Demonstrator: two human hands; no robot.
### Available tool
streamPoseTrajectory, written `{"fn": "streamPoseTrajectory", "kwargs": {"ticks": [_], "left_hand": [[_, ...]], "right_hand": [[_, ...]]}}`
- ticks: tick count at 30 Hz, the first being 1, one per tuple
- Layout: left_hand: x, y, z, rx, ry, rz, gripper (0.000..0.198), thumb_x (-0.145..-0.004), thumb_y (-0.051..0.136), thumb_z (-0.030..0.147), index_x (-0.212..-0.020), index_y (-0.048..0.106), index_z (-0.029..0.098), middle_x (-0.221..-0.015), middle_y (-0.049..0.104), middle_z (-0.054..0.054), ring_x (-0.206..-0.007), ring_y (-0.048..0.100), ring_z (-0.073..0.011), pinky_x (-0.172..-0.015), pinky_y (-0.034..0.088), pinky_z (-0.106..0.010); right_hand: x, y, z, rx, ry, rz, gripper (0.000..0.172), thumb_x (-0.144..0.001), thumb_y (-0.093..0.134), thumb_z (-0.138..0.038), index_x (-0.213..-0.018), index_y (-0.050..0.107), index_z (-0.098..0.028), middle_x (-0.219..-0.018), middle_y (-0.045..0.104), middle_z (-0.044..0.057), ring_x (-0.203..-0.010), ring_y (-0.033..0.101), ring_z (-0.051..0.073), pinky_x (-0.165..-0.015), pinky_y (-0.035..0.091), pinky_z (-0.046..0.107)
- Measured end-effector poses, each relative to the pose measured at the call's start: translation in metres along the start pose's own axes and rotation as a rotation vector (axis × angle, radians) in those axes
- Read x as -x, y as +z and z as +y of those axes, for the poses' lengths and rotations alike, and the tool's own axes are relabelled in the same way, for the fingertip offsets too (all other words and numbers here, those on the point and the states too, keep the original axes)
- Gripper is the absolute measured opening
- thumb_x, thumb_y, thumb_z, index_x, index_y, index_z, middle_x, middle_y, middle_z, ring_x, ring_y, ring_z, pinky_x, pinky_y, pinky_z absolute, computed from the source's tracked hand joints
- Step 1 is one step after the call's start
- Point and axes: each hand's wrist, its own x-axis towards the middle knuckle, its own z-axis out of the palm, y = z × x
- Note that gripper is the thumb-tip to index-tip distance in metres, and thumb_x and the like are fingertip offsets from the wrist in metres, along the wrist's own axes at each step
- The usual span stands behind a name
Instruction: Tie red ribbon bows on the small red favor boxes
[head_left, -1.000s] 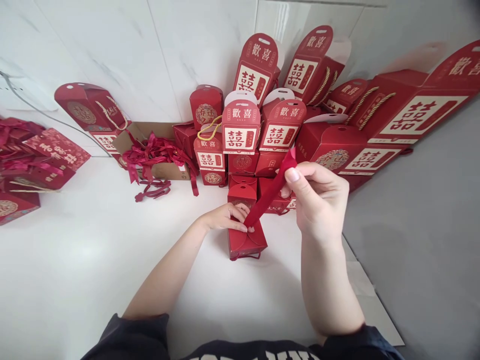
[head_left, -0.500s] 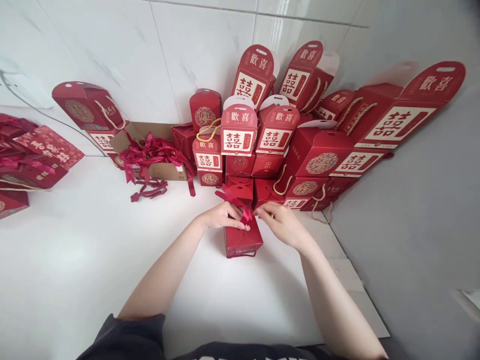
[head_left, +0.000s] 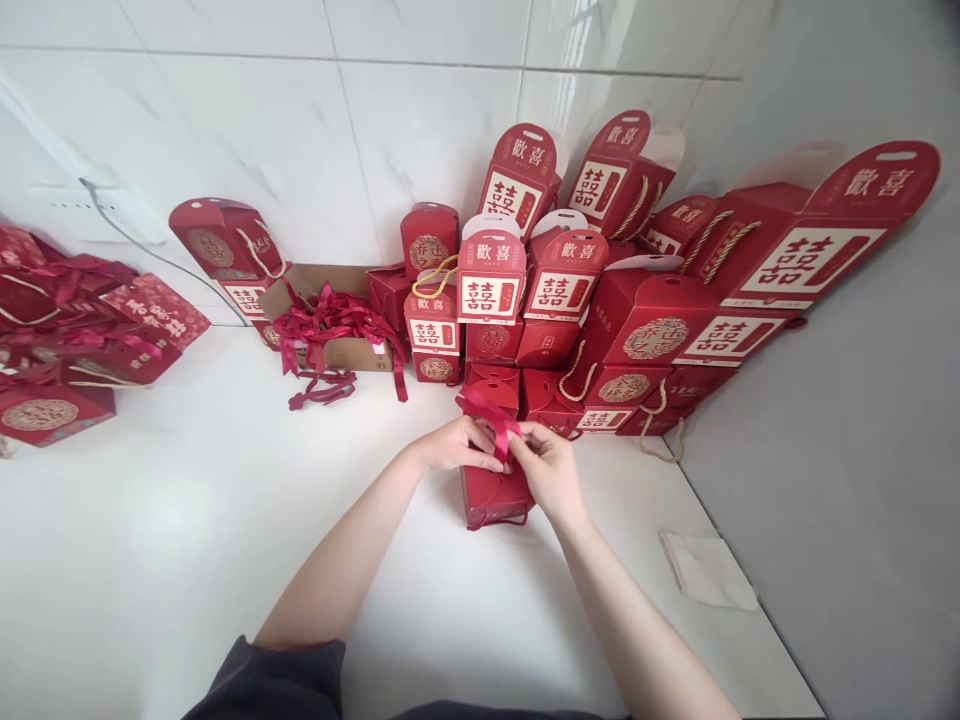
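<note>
The small red box (head_left: 496, 497) sits upright on the white worktop (head_left: 225, 560), straight in front of the person and just short of the stacked red boxes (head_left: 491, 285); a spot like that probably lets both forearms come in from either side without knocking anything. Its folded top faces up, and a dark red cord hangs along its near side.

A bright red ribbon (head_left: 487, 408) rises from the middle of that top, passing between the two hands. The right hand (head_left: 551, 470) has its thumb and fingers closed on the ribbon, apparently to control that length. The left hand (head_left: 459, 443) lies low over the far left of the top with fingers bent, which likely steadies the box; whether those fingertips pinch the ribbon or merely press beside it cannot be told, since they overlap it.

To the left, an open cardboard carton (head_left: 360, 354) holds a heap of loose ribbons (head_left: 330, 312), presumably stood there to be within reach. The stacks are set back against the tiled wall (head_left: 247, 130), which seems to give them support.
</note>
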Motion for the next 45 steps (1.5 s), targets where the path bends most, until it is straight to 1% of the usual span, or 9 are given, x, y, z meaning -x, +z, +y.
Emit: {"fn": "streamPoseTrajectory", "kwargs": {"ticks": [6, 11, 19, 24, 28, 31, 36, 41, 45], "left_hand": [[0.0, -0.002, 0.011, -0.095, -0.005, 0.016, 0.022, -0.078, 0.074, 0.038, -0.085, 0.08, 0.018, -0.084, 0.077, -0.01, -0.103, 0.059, -0.0219, -0.096, 0.045, -0.034], [-0.001, -0.007, 0.025, 0.004, -0.161, -0.086, 0.026, -0.081, 0.07, 0.039, -0.092, 0.079, 0.017, -0.094, 0.076, -0.01, -0.094, 0.066, -0.0205, -0.087, 0.049, -0.03], [0.003, -0.008, 0.037, 0.007, -0.306, -0.053, 0.022, -0.078, 0.072, 0.034, -0.084, 0.079, 0.014, -0.076, 0.073, -0.003, -0.074, 0.064, -0.0148, -0.075, 0.047, -0.025], [0.006, -0.009, 0.042, -0.054, -0.26, -0.155, 0.021, -0.08, 0.07, 0.033, -0.088, 0.079, 0.016, -0.091, 0.076, -0.007, -0.088, 0.068, -0.0186, -0.081, 0.049, -0.026], [0.006, -0.009, 0.043, -0.141, -0.23, -0.151, 0.018, -0.075, 0.075, 0.032, -0.07, 0.075, 0.014, -0.078, 0.074, -0.005, -0.077, 0.066, -0.0166, -0.076, 0.048, -0.026], [0.004, -0.007, 0.044, -0.209, -0.2, -0.112, 0.019, -0.071, 0.077, 0.027, -0.06, 0.069, 0.013, -0.063, 0.066, -0.001, -0.067, 0.059, -0.0129, -0.072, 0.046, -0.025], [0.006, -0.005, 0.041, -0.164, -0.213, -0.063, 0.012, -0.072, 0.075, 0.024, -0.072, 0.071, 0.013, -0.072, 0.068, -0.001, -0.074, 0.06, -0.0146, -0.07, 0.047, -0.026], [0.007, -0.007, 0.043, -0.097, -0.196, -0.155, 0.018, -0.077, 0.073, 0.032, -0.086, 0.078, 0.016, -0.091, 0.074, -0.006, -0.094, 0.064, -0.0189, -0.086, 0.048, -0.028], [0.005, -0.011, 0.037, -0.139, -0.126, -0.16, 0.017, -0.078, 0.074, 0.034, -0.082, 0.079, 0.019, -0.088, 0.074, -0.006, -0.096, 0.062, -0.0189, -0.09, 0.046, -0.029]], "right_hand": [[0.003, -0.034, 0.004, -0.14, 0.054, 0.382, 0.031, -0.078, 0.071, -0.045, -0.082, 0.075, -0.014, -0.061, 0.068, 0.003, -0.054, 0.056, 0.014, -0.051, 0.044, 0.025], [0.032, -0.048, -0.026, 0.184, -0.228, 0.561, 0.023, -0.082, 0.07, -0.036, -0.07, 0.071, -0.016, -0.055, 0.063, 0.0, -0.048, 0.055, 0.012, -0.049, 0.045, 0.026], [0.054, 0.035, -0.05, 0.913, -1.222, -0.328, 0.021, -0.089, 0.053, -0.006, -0.072, 0.062, -0.013, -0.062, 0.062, 0.003, -0.054, 0.057, 0.015, -0.044, 0.044, 0.028], [0.042, 0.091, -0.024, 1.168, -1.11, -0.785, 0.022, -0.078, 0.05, 0.005, -0.067, 0.06, -0.012, -0.062, 0.061, 0.007, -0.057, 0.058, 0.019, -0.037, 0.036, 0.026], [0.036, 0.092, -0.016, 1.194, -0.973, -0.907, 0.019, -0.082, 0.052, 0.001, -0.072, 0.064, -0.011, -0.07, 0.065, 0.008, -0.066, 0.061, 0.021, -0.047, 0.045, 0.029], [0.028, 0.063, -0.025, 0.839, -1.011, -0.859, 0.017, -0.095, 0.051, -0.024, -0.09, 0.065, -0.016, -0.084, 0.068, 0.005, -0.078, 0.061, 0.019, -0.07, 0.052, 0.031], [-0.007, -0.004, -0.032, 0.592, -0.642, -0.414, 0.013, -0.096, 0.052, -0.029, -0.098, 0.059, -0.019, -0.101, 0.064, 0.008, -0.097, 0.056, 0.02, -0.09, 0.047, 0.038], [-0.031, -0.033, -0.019, 0.578, -0.554, -0.587, 0.014, -0.089, 0.064, -0.031, -0.081, 0.059, -0.02, -0.126, 0.054, 0.009, -0.122, 0.046, 0.026, -0.102, 0.041, 0.045], [-0.022, -0.038, -0.019, 0.499, -0.644, -0.556, 0.018, -0.09, 0.063, -0.026, -0.075, 0.056, -0.019, -0.115, 0.059, 0.009, -0.112, 0.053, 0.022, -0.097, 0.044, 0.04]]}}
